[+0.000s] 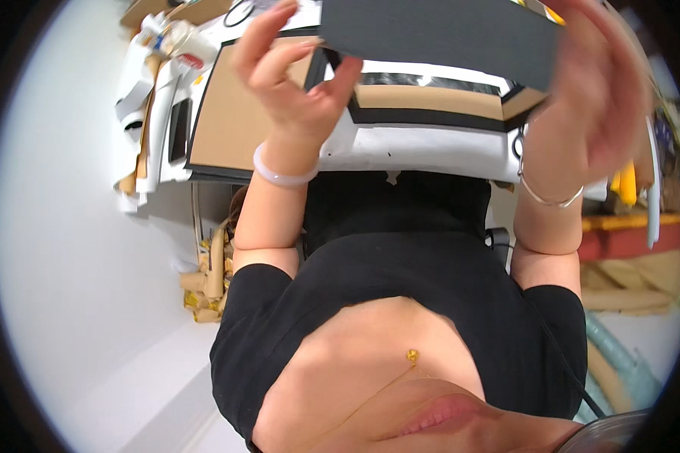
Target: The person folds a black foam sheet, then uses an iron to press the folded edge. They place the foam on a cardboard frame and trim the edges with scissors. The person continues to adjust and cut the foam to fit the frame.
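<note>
A flat dark grey board (438, 38) is raised above the worktable, running across the top of the view between my hands. My left hand (298, 87) is closed at the board's left end, its fingers bent by the side edge and the thumb by the lower corner. At the board's right end is my right hand (601, 98), smeared by motion; its fingertips cannot be made out. Below the board stands a black-edged box or frame (431, 117) with brown inner faces, partly covered by it. A brown panel with a black border (238, 106) lies under and beside my left wrist.
White paper (419, 147) covers the table's near part. A dark phone-like slab (180, 130) and rolled sheets (155, 121) lie at the left. Brown paper scraps (208, 279) are piled below the table's left side. Yellow and red items (627, 185) sit at the right.
</note>
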The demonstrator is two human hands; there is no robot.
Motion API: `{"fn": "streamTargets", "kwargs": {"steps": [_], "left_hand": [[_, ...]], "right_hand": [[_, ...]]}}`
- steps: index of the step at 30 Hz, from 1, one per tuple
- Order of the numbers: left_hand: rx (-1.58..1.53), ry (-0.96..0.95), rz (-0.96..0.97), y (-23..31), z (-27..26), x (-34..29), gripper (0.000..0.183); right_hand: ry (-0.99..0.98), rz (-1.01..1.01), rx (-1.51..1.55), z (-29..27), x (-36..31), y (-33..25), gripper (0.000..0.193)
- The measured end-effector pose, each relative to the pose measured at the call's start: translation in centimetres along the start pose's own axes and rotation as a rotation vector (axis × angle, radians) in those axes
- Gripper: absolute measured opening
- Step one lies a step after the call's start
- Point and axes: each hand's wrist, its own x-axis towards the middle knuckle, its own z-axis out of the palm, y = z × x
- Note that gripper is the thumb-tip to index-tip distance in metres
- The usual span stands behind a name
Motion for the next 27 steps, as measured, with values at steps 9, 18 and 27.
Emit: {"fn": "streamTargets", "kwargs": {"steps": [9, 18, 27], "left_hand": [[0.340, 0.049, -0.051, 1.3, -0.2, -1.8, 0.038], [-0.089, 0.054, -0.117, 0.6, -0.2, -0.8, 0.055], [-0.461, -0.390, -0.457, 0.5, -3.9, 3.8, 0.032]], "right_hand": [[0.113, 0.453, -0.591, -12.2, -15.1, 4.2, 0.017], [-0.250, 0.542, -1.059, -17.6, -20.0, 9.7, 0.027], [-0.358, 0.640, -1.371, -20.4, -19.1, 12.5, 0.030]]}}
